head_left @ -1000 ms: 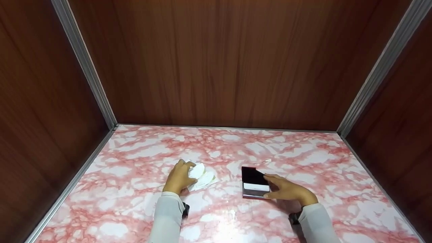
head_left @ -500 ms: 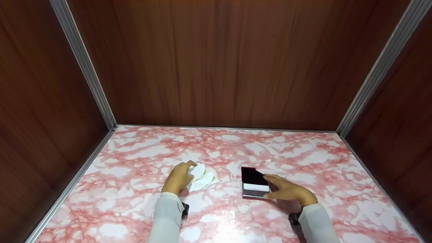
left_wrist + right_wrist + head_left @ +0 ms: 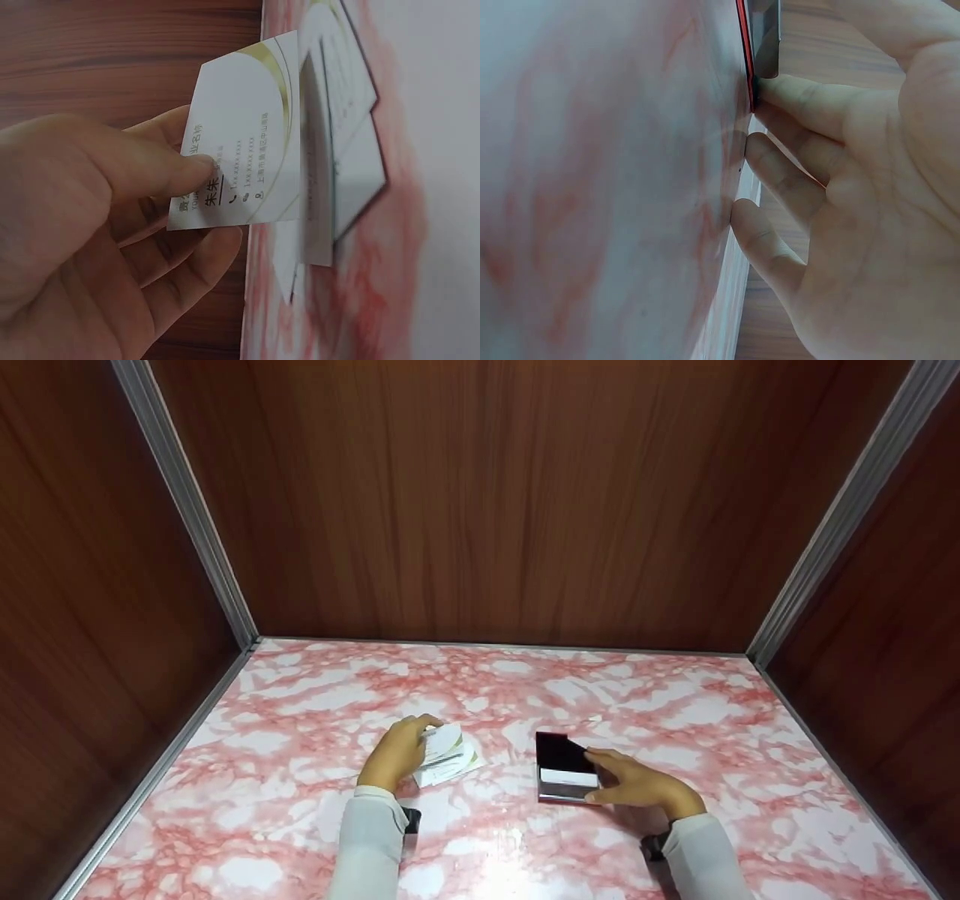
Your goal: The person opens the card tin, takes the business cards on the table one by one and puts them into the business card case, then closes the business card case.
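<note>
My left hand (image 3: 396, 754) pinches a white business card (image 3: 240, 142) with gold curves and dark print, its thumb across the printed face. That card is tilted up over a fanned pile of similar cards (image 3: 448, 771) on the table. To the right lies an open business card case (image 3: 556, 748), black inside with a red edge, with a white card (image 3: 570, 777) across its near part. My right hand (image 3: 639, 781) holds the case by its right side, thumb at the near corner and a finger farther back. In the right wrist view, other fingertips (image 3: 744, 214) rest on the table.
The table (image 3: 487, 682) has a red and white marbled top. Brown wood-grain panels (image 3: 480, 502) stand at the back and on both sides, joined by grey metal posts (image 3: 187, 502). A small white scrap (image 3: 595, 718) lies beyond the case.
My left hand has drawn slightly back and raised its card off the pile, so more of the cards beneath show. My right hand and the case have stayed in place.
</note>
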The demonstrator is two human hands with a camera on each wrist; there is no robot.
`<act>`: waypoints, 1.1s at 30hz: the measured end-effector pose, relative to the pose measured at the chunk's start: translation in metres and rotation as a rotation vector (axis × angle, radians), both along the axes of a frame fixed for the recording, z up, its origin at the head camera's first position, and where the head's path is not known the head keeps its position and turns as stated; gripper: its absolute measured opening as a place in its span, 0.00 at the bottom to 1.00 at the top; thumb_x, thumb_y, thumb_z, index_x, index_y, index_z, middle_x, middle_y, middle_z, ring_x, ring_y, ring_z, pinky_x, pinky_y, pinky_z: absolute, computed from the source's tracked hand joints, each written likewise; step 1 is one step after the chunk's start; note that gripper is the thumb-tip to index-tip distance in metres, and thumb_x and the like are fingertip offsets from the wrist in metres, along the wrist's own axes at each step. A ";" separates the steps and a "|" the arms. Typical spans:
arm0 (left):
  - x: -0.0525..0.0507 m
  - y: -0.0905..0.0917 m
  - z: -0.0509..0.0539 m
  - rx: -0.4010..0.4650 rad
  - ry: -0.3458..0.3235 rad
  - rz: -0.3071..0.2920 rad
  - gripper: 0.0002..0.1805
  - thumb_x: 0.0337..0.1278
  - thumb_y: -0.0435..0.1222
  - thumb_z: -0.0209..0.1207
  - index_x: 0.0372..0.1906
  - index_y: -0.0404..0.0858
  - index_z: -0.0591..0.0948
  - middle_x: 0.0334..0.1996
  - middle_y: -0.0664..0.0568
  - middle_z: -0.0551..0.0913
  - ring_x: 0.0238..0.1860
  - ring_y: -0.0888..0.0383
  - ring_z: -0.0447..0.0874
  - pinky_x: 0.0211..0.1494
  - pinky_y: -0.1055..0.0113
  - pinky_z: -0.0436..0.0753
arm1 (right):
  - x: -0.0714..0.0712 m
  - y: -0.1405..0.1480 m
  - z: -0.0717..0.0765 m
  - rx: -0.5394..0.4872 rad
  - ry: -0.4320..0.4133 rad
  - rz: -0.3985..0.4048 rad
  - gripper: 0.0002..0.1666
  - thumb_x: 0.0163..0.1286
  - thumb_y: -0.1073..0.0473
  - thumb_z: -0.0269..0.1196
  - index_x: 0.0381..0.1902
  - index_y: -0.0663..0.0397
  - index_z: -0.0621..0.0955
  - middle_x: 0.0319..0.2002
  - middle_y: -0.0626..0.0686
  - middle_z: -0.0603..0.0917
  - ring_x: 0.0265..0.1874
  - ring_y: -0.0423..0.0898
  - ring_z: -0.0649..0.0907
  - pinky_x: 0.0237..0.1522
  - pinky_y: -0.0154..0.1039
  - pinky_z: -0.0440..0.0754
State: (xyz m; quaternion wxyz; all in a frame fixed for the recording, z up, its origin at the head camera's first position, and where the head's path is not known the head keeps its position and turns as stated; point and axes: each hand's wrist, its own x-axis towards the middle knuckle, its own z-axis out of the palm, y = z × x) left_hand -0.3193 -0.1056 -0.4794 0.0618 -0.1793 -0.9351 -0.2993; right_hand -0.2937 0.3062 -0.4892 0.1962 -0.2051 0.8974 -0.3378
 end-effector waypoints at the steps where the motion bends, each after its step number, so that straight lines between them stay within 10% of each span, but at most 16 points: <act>1: 0.000 0.001 0.002 0.003 0.002 -0.001 0.20 0.64 0.21 0.54 0.57 0.38 0.82 0.47 0.41 0.83 0.55 0.42 0.80 0.61 0.49 0.77 | 0.000 0.000 0.000 -0.002 0.000 0.002 0.52 0.66 0.44 0.68 0.78 0.59 0.58 0.76 0.67 0.55 0.73 0.69 0.54 0.67 0.70 0.56; 14: -0.002 0.011 0.015 0.032 0.040 -0.034 0.16 0.66 0.23 0.55 0.54 0.38 0.82 0.51 0.41 0.83 0.55 0.45 0.81 0.59 0.50 0.78 | 0.001 -0.001 0.000 -0.015 -0.024 0.004 0.52 0.68 0.45 0.67 0.79 0.60 0.56 0.76 0.68 0.52 0.73 0.71 0.53 0.66 0.71 0.57; 33: -0.013 0.043 0.005 0.326 0.003 -0.182 0.13 0.68 0.31 0.59 0.54 0.42 0.84 0.51 0.49 0.85 0.47 0.52 0.84 0.50 0.58 0.82 | -0.001 0.000 -0.001 -0.037 -0.050 0.016 0.51 0.70 0.47 0.66 0.79 0.61 0.54 0.76 0.69 0.51 0.73 0.69 0.55 0.67 0.69 0.57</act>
